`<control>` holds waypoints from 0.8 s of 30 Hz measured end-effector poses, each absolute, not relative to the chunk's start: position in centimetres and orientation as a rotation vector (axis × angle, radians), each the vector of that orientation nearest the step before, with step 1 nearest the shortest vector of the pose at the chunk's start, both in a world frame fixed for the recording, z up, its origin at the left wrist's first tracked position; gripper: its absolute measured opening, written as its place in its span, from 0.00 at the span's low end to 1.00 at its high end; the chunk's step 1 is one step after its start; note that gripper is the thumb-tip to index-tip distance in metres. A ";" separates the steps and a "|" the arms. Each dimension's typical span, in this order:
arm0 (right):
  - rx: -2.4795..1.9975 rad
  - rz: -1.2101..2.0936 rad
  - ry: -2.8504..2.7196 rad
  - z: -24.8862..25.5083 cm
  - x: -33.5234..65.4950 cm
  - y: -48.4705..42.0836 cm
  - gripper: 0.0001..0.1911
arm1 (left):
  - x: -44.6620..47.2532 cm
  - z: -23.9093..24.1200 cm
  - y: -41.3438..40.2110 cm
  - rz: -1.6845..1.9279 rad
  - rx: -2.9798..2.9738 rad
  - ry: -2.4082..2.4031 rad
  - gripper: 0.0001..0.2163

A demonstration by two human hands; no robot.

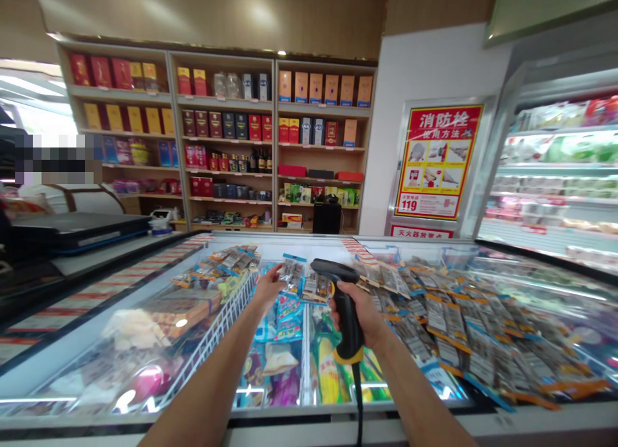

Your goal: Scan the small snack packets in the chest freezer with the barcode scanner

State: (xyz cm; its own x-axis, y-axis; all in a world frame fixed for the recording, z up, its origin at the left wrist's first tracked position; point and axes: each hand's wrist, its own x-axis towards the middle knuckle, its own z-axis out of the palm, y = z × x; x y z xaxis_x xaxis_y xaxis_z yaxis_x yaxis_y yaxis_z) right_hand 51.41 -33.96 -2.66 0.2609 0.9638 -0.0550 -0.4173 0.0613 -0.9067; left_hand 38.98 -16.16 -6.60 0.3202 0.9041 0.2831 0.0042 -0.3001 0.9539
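Observation:
My right hand [356,308] is wrapped round the grip of a black and yellow barcode scanner [350,331]. Its head points left, and a black cable hangs from the handle. Opposite it, my left hand [270,285] pinches the left side of a small clear packet [292,272] with blue edging and a printed back. Just right of this one, another printed packet [316,286] lies below the scanner's head. Many similar packets [449,324] with orange and blue edges are heaped on the freezer's glass top to the right. A smaller pile of packets [234,259] lies at the left.
A glass-topped chest freezer [309,420] holds bagged goods and a white wire basket [217,324]. Behind it stand shelves [226,102] of boxes. At the left a person [72,196] is near a dark counter machine [82,227]. A lit display fridge [555,176] is at the right.

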 end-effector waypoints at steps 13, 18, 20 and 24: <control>-0.983 1.145 -0.726 -2.8 51.0 -33.9 0.13 | 38.9 -6.3 -16.1 1.193 1.468 0.811 0.29; -0.959 1.148 -0.723 -2.7 50.9 -33.9 0.13 | 38.9 -6.2 -16.0 1.226 1.436 0.808 0.29; -0.924 1.161 -0.730 -2.6 50.8 -33.9 0.12 | 39.0 -6.2 -16.0 1.222 1.429 0.784 0.29; -0.915 1.188 -0.740 -2.7 50.6 -33.8 0.12 | 39.2 -6.2 -16.0 1.233 1.399 0.764 0.28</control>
State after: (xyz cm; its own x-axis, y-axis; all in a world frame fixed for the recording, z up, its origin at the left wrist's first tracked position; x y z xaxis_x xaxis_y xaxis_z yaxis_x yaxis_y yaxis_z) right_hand 50.60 -33.81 -2.66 0.2285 0.9735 0.0118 -0.4402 0.1141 -0.8906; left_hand 39.15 -16.02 -6.15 0.2592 0.9287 0.2651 -0.1765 -0.2242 0.9584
